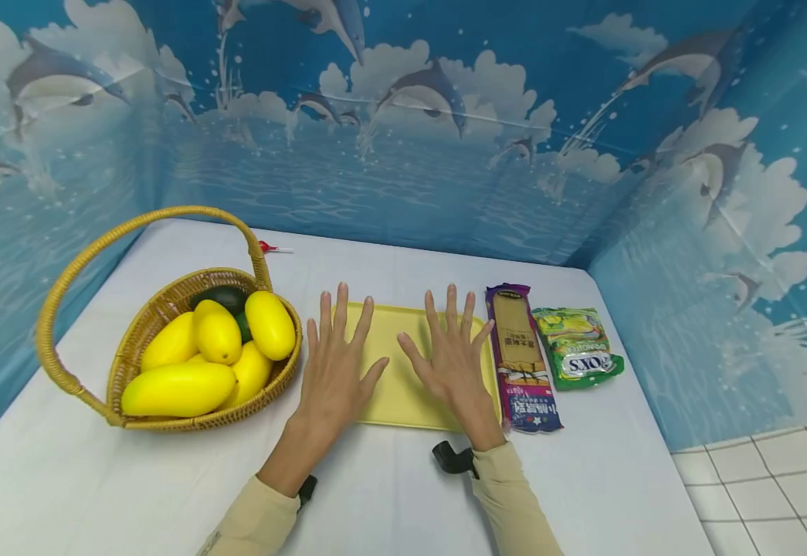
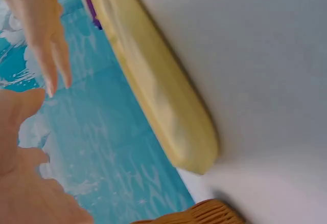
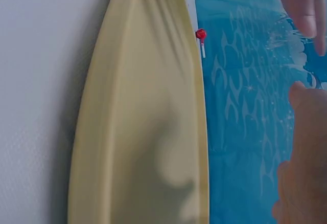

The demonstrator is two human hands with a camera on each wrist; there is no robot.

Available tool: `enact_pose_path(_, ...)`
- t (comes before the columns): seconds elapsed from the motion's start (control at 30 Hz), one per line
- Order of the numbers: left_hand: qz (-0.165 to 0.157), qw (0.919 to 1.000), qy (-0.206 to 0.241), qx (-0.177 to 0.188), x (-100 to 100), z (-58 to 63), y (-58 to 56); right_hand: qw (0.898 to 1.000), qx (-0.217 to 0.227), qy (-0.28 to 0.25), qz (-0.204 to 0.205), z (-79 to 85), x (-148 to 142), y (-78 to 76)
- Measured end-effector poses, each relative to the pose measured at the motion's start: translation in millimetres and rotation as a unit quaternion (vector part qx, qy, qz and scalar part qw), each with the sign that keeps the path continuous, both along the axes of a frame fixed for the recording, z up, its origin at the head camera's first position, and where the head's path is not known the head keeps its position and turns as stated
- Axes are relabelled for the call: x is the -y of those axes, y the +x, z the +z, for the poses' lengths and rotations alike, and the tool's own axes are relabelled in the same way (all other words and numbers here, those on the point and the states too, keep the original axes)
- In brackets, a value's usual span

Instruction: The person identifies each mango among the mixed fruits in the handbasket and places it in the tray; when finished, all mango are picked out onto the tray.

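Observation:
Both hands are held flat above a yellow tray (image 1: 403, 363), fingers spread and straight, with nothing in them. My left hand (image 1: 336, 371) hovers over the tray's left edge, nearest the wicker basket. Over the tray's right part is my right hand (image 1: 452, 363). In the left wrist view the tray (image 2: 158, 91) lies apart from the left hand (image 2: 30, 183). The right wrist view shows the right hand (image 3: 306, 157) raised above the tray (image 3: 153, 106), which bears a hand's shadow.
A wicker basket (image 1: 125, 363) with a tall handle holds several yellow fruits (image 1: 181, 388) and a dark green one (image 1: 222, 297). Right of the tray lie a noodle pack (image 1: 523, 355) and a green snack bag (image 1: 577, 347). A red lollipop (image 1: 267, 247) lies behind the basket.

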State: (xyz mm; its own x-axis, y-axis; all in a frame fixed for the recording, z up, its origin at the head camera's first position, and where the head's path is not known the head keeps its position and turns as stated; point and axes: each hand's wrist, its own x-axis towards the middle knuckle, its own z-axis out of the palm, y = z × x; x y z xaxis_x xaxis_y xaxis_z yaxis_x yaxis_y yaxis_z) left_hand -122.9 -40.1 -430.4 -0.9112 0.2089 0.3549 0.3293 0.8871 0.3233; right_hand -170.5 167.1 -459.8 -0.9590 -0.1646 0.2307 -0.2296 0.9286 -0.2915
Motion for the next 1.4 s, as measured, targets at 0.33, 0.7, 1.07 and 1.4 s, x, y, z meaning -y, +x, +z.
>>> enact_pose_path(0.33, -0.095, 0.9705, 0.169, -0.143, 12, 51.5, 28.5, 1.000, 0.007, 0.005, -0.007, -1.6, -3, 2.6)
enact_pose_path(0.7, -0.092, 0.8609, 0.341, -0.366, 50, 106.7, 50.8, 1.000, 0.002, 0.003, -0.006, -4.5, -6, 3.4)
enact_pose_path(1.07, 0.096, 0.7806, 0.351, -0.508, 106, 119.5, 54.4, 0.999, 0.032, 0.000, -0.011, -3.6, -4, 6.1)
enact_pose_path(1.4, 0.243, 0.8334, 0.249, -0.429, 159, 120.3, 73.3, 0.999, 0.029, -0.012, -0.003, -6.5, -2, 6.2)
